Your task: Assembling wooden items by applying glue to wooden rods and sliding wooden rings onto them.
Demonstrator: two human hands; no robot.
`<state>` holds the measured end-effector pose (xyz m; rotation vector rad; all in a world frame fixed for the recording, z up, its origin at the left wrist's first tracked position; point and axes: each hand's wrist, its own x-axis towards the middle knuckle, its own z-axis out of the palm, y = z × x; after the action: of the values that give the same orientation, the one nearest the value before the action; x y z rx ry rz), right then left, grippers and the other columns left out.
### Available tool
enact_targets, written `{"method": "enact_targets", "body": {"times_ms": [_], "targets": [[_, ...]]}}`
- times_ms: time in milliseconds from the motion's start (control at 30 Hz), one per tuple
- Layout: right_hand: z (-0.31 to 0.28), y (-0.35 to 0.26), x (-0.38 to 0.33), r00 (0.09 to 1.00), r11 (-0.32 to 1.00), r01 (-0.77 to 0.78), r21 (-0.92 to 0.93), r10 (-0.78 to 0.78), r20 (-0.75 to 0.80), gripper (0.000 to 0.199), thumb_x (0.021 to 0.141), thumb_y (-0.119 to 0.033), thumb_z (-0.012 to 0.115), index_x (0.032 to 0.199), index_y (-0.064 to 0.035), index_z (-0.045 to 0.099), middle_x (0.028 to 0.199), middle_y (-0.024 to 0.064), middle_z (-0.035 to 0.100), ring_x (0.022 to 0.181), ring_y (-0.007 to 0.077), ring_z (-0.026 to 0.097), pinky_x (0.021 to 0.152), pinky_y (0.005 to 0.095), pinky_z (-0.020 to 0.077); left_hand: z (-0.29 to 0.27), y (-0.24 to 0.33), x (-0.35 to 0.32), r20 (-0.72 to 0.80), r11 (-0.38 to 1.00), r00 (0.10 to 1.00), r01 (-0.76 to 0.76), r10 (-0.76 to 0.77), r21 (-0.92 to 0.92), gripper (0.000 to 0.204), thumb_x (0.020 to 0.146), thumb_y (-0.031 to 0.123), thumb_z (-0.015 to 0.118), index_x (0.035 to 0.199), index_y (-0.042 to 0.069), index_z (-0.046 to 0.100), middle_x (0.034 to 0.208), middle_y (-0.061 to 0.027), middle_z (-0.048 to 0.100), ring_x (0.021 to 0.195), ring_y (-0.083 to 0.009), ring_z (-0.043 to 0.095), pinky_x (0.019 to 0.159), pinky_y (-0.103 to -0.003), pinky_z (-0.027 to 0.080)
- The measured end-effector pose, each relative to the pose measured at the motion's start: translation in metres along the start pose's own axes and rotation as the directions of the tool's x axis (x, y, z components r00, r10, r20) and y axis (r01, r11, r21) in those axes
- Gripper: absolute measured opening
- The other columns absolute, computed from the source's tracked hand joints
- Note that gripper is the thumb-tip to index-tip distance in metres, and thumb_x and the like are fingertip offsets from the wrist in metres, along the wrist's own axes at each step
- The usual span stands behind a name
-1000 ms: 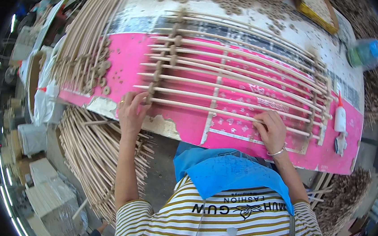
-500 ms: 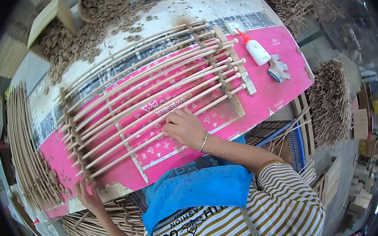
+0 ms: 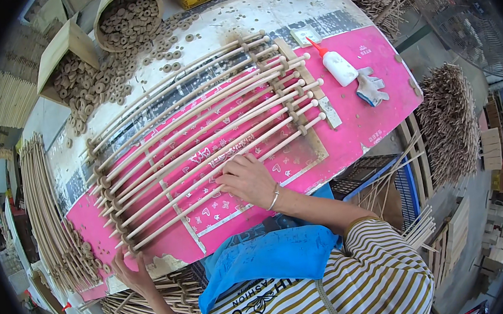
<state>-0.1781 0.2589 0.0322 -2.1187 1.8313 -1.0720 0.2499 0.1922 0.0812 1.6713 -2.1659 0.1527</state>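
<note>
Several thin wooden rods (image 3: 202,138) lie side by side across the table, with round knobs at their right ends. Brown wooden rings sit around them in two rows, near the left ends (image 3: 109,194) and the right ends (image 3: 284,88). My right hand (image 3: 246,180) is closed, fingers curled over the nearest rod at about its middle. At that rod's left end my left hand (image 3: 133,274) has its thumb and fingers on either side of a wooden ring (image 3: 128,250); the exact contact is partly hidden.
Past the rods, loose rings spill from a wooden box (image 3: 69,59) and a round tub (image 3: 129,18). A white glue bottle (image 3: 339,68) and a glove (image 3: 371,87) lie at right. A bundle of ringed rods (image 3: 53,216) lies at left. A blue crate (image 3: 407,191) stands below the table edge.
The whole view has shifted slightly, bringing more of the far tub and yellow box into sight. Both hands stay at the nearest rod, the left at its end and the right near its middle.
</note>
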Motion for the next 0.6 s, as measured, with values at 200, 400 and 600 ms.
{"method": "enact_targets", "body": {"times_ms": [200, 400, 600], "targets": [[-0.030, 0.000, -0.017, 0.995, 0.992, -0.043, 0.119, 0.052, -0.079, 0.019, 0.085, -0.019, 0.078, 0.102, -0.0111, 0.077, 0.101, 0.0049, 0.069, 0.093, 0.0265, 0.063, 0.083, 0.0421, 0.0471, 0.031, 0.099, 0.032, 0.129, 0.912, 0.936, -0.278, 0.329, -0.303, 0.055, 0.077, 0.013, 0.086, 0.130, 0.010, 0.070, 0.134, -0.0123, 0.065, 0.128, -0.0345, 0.059, 0.109, -0.047, 0.044], [-0.037, -0.013, -0.026, 0.984, 0.960, -0.145, 0.242, 0.164, -0.063, 0.013, 0.085, -0.007, 0.078, 0.098, -0.0071, 0.077, 0.096, 0.0086, 0.069, 0.090, 0.0300, 0.062, 0.077, 0.0413, 0.0496, 0.040, 0.130, 0.046, 0.268, 0.844, 0.814, -0.428, 0.516, -0.323, 0.052, 0.084, 0.025, 0.080, 0.133, 0.016, 0.066, 0.145, -0.0105, 0.057, 0.134, -0.0342, 0.054, 0.113, -0.051, 0.042], [-0.042, -0.005, -0.049, 0.973, 0.943, -0.224, 0.246, 0.231, -0.001, 0.012, 0.086, -0.003, 0.076, 0.097, -0.0043, 0.076, 0.095, 0.0131, 0.068, 0.091, 0.0324, 0.063, 0.080, 0.0420, 0.0487, 0.066, 0.134, 0.049, 0.202, 0.776, 0.780, -0.486, 0.593, -0.402, 0.033, 0.088, 0.023, 0.070, 0.120, 0.014, 0.066, 0.130, -0.0084, 0.060, 0.126, -0.0299, 0.057, 0.107, -0.048, 0.044]]}}
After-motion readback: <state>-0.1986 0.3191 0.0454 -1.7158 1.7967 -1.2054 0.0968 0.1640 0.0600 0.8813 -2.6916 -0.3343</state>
